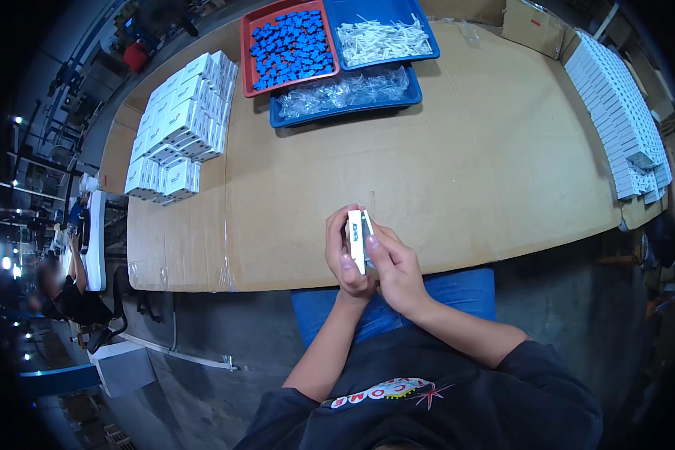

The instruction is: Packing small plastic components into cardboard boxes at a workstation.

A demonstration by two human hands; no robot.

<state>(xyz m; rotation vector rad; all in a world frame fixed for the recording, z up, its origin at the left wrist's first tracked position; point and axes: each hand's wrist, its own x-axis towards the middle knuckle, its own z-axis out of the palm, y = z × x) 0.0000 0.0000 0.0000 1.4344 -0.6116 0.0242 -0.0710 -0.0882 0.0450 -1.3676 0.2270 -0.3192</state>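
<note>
Just above the table's near edge, I hold a small white box (356, 238) upright between both hands. Its narrow white side with dark print faces up. My left hand (335, 244) wraps round the box's left side, its thumb along the near end. Closed on the right side is my right hand (399, 274), thumb pressed toward a dark gap beside a thin white edge. Whether that edge is a flap of the box or a separate piece, I cannot tell. The fingers behind the box are partly hidden.
On the cardboard-covered table (442, 172), stacked white boxes (176, 112) stand at left and rows of white boxes (615, 112) at right. At the back are a red tray (247, 71) of blue pieces, a blue tray (433, 45) of white pieces and another blue tray (345, 117) of clear plastic.
</note>
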